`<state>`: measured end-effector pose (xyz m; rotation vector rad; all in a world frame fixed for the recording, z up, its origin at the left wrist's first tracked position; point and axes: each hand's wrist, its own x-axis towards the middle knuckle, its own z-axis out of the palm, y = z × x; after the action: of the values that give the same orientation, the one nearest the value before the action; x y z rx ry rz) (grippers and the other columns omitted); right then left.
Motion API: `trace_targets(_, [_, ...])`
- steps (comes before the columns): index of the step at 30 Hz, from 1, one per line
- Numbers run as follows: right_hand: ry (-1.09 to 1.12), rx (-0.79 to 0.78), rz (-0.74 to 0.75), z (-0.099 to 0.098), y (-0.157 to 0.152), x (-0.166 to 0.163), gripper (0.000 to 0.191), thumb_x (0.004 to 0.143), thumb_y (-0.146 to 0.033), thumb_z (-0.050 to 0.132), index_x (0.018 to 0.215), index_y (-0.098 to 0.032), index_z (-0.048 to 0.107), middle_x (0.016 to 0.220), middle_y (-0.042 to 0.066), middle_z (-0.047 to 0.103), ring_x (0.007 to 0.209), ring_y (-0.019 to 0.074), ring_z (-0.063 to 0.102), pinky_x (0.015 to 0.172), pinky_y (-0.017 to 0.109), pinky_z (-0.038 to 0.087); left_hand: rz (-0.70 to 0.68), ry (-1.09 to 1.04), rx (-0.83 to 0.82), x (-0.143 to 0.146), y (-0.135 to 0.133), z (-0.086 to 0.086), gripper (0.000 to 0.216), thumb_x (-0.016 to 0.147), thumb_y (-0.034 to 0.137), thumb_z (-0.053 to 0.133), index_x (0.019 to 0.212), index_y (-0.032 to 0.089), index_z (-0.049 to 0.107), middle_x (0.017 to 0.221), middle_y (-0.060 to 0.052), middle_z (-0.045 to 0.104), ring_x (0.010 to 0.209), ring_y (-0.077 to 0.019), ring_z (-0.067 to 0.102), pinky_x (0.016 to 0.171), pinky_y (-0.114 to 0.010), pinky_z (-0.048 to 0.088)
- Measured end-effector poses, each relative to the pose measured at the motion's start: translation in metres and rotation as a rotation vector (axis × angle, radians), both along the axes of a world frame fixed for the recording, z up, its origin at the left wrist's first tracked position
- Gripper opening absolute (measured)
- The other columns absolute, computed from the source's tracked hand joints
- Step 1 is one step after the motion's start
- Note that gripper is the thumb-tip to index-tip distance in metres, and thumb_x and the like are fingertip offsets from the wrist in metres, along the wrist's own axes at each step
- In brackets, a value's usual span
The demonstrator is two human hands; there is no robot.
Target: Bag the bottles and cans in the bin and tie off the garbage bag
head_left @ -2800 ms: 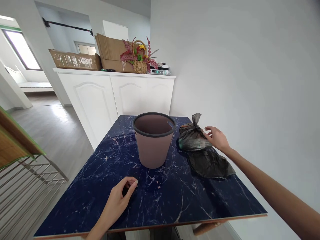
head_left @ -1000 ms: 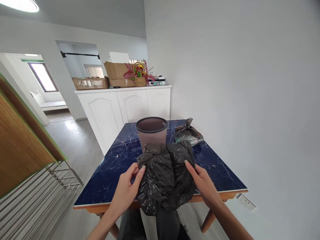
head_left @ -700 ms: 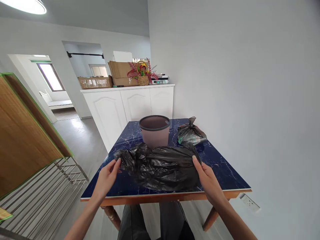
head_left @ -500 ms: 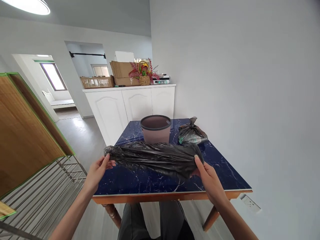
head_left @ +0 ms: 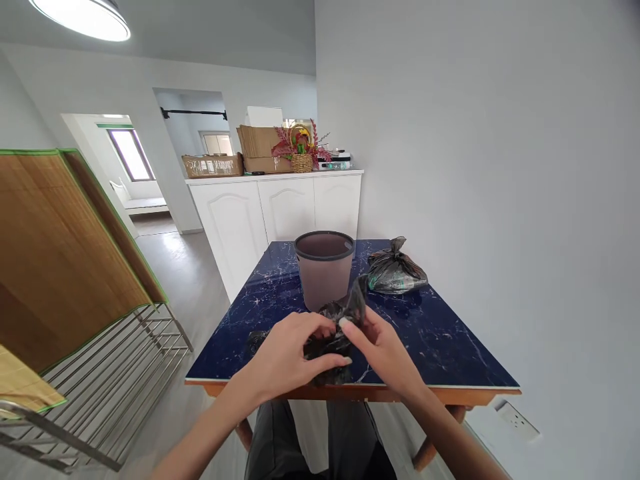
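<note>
Between both hands (head_left: 293,350) (head_left: 385,350), plain black bag (head_left: 356,303)

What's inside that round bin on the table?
Inside the bin, you can see its inner wall below the dark rim. Its front wall covers the bottom, so whether anything lies down there can't be seen.
</note>
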<state>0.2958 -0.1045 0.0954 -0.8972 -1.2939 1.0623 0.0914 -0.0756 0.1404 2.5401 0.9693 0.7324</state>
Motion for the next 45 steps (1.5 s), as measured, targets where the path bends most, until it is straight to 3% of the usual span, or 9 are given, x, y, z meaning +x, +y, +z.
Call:
trace_targets(9, [0.077,-0.013,0.039,-0.002,-0.001,0.008,0.045,0.086,-0.056,0.083,0.084,-0.026,0.05,0.076,-0.004,0.054,0.075,0.0151,0.055,0.066,0.025,0.047,0.107,-0.16,-0.125,-0.018,-0.002,0.015,0.037,0.103,0.048,0.058,0.082,0.021,0.074,0.085,-0.002,0.076,0.078,-0.0198,0.066,0.069,-0.027,0.046])
trace_targets(19, [-0.118,0.004,0.002,-0.008,-0.03,0.034,0.032,0.099,-0.052,0.069,0.104,-0.029,0.047,0.083,-0.004,0.056,0.077,0.0174,0.052,0.069,0.028,0.041,0.338,-0.443,-0.164,-0.048,0.024,0.031,0.048,0.103,0.064,0.05,0.095,0.02,0.069,0.094,-0.004,0.076,0.091,-0.0221,0.068,0.084,-0.03,0.053])
trace_targets(23, [-0.03,-0.031,0.058,-0.001,-0.044,0.046,0.034,0.098,-0.05,0.072,0.096,-0.028,0.046,0.077,-0.007,0.046,0.068,0.0129,0.038,0.061,0.024,0.031,0.495,-0.245,0.097,-0.063,0.048,0.052,0.044,0.105,0.056,0.043,0.098,0.019,0.067,0.081,-0.003,0.069,0.077,-0.0223,0.065,0.077,-0.034,0.052])
trace_targets(27, [0.104,-0.096,0.198,0.007,-0.052,0.043,0.032,0.099,-0.047,0.073,0.097,-0.027,0.048,0.083,-0.006,0.052,0.071,0.0123,0.041,0.066,0.025,0.036,0.575,-0.174,0.645,-0.052,0.046,0.062,0.031,0.098,0.037,0.057,0.121,0.017,0.064,0.109,-0.015,0.069,0.107,-0.0316,0.067,0.095,-0.047,0.053])
trace_targets(30, [0.159,-0.107,0.243,0.01,-0.056,0.037,0.029,0.1,-0.045,0.071,0.101,-0.027,0.049,0.088,-0.004,0.057,0.074,0.0128,0.046,0.069,0.026,0.039,0.277,-0.232,0.944,-0.029,0.016,0.047,0.034,0.091,0.021,0.064,0.124,0.023,0.062,0.11,-0.012,0.069,0.11,-0.0295,0.067,0.098,-0.048,0.054])
trace_targets(33, [0.153,-0.092,0.238,0.015,-0.057,0.036,0.028,0.1,-0.044,0.072,0.103,-0.028,0.05,0.089,-0.004,0.058,0.073,0.012,0.046,0.068,0.024,0.039,-0.289,-0.002,0.748,-0.007,-0.015,0.024,0.039,0.095,0.029,0.062,0.132,0.021,0.058,0.113,-0.011,0.074,0.112,-0.0278,0.069,0.103,-0.047,0.054])
trace_targets(37, [0.07,-0.04,0.127,0.022,-0.055,0.045,0.027,0.101,-0.046,0.07,0.101,-0.028,0.05,0.082,-0.005,0.054,0.071,0.0126,0.044,0.065,0.024,0.039,-0.511,0.183,0.465,-0.003,-0.031,0.004,0.036,0.106,0.045,0.043,0.114,0.018,0.066,0.083,-0.008,0.074,0.087,-0.026,0.07,0.112,-0.05,0.049])
trace_targets(42, [-0.082,0.045,-0.178,0.013,-0.054,0.061,0.026,0.1,-0.049,0.068,0.099,-0.029,0.051,0.072,-0.007,0.045,0.065,0.0133,0.041,0.058,0.023,0.039,-0.311,0.416,0.07,-0.03,-0.031,0.004,0.054,0.112,0.037,0.018,0.1,0.02,0.068,0.085,-0.008,0.074,0.073,-0.0224,0.071,0.075,-0.034,0.058])
trace_targets(45, [-0.11,0.026,-0.244,-0.001,-0.06,0.065,0.026,0.1,-0.05,0.065,0.102,-0.03,0.049,0.076,-0.005,0.051,0.065,0.0145,0.049,0.06,0.025,0.048,0.018,0.501,0.005,-0.047,-0.024,0.004,0.05,0.113,0.032,0.022,0.122,0.019,0.069,0.118,-0.012,0.077,0.104,-0.0264,0.077,0.091,-0.036,0.059])
